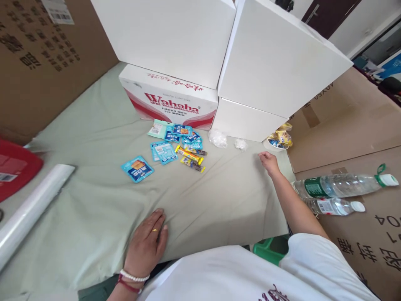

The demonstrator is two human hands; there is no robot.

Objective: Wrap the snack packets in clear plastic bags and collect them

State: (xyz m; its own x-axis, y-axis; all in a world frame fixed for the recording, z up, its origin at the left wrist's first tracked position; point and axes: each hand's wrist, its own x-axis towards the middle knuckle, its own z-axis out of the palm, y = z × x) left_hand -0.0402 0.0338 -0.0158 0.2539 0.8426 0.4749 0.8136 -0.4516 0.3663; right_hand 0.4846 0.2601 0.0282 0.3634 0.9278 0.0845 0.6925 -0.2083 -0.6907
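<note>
My left hand [148, 240] rests palm down on the cloth near the table's front edge, fingers stretched out and holding nothing. Over at the right, my right hand [268, 163] has its fingers curled together; whatever they may hold is hidden. Just beyond it stands a white bowl [270, 146] filled with small yellow and blue packets [282, 138]. Several blue snack pouches [165, 152] lie scattered at mid-table, one pouch [138, 169] apart to the left. Beside them are yellow-ended snack bars [189, 154]. Two crumpled clear plastic bits, a larger wad [217, 138] and a smaller one [241, 144], sit farther back.
A Wahaha water carton [172, 100] and white panels [257, 54] border the back. Brown cardboard [53, 71] walls the left. A white roll [34, 209] and a red container [19, 167] lie left. At right are a large bottle [341, 185] and a smaller bottle [335, 206].
</note>
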